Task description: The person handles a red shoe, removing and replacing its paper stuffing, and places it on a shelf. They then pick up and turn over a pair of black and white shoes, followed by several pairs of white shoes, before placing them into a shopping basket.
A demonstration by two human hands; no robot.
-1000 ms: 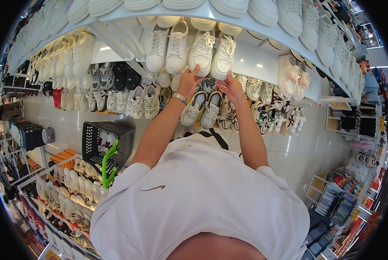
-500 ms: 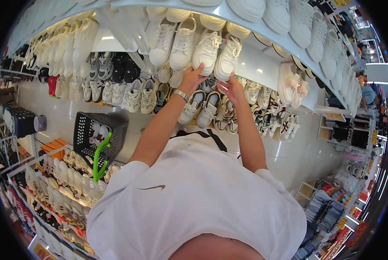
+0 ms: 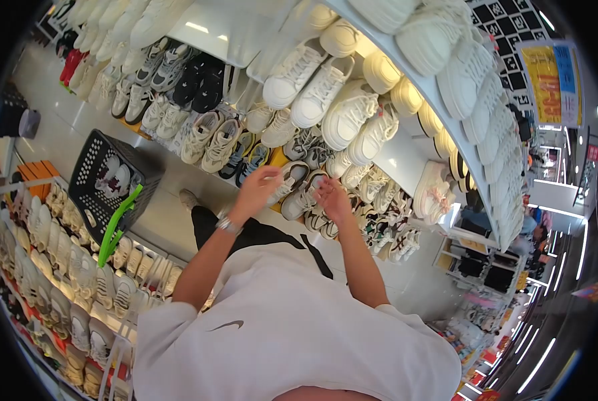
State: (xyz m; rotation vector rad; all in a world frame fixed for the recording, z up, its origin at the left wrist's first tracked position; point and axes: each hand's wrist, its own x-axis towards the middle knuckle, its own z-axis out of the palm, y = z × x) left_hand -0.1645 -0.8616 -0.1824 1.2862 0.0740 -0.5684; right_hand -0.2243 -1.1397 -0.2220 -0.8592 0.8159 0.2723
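In the head view, my left hand (image 3: pixel 255 192), with a watch (image 3: pixel 228 226) on its wrist, is held in the air with its fingers apart and nothing in it. My right hand (image 3: pixel 332 199) hovers to its right, empty, with loosely bent fingers. A pair of chunky white lace-up sneakers (image 3: pixel 350 115) stands on the shelf above both hands, touched by neither. Behind my hands, on a lower row, sit grey-and-white sneakers (image 3: pixel 299 202), partly hidden by the right hand.
A dark shopping basket (image 3: pixel 88 190) with a green handle (image 3: pixel 117 226) stands at left, with shoes inside. Another shoe rack (image 3: pixel 78 267) runs along the lower left. The upper shelf edge (image 3: pixel 416 70) curves over the right side. A yellow price sign (image 3: pixel 543 83) hangs at upper right.
Both hands have let go of the white sneakers and drawn back toward my body. The sneakers remain on the shelf. My view has turned, tilting the shelves.
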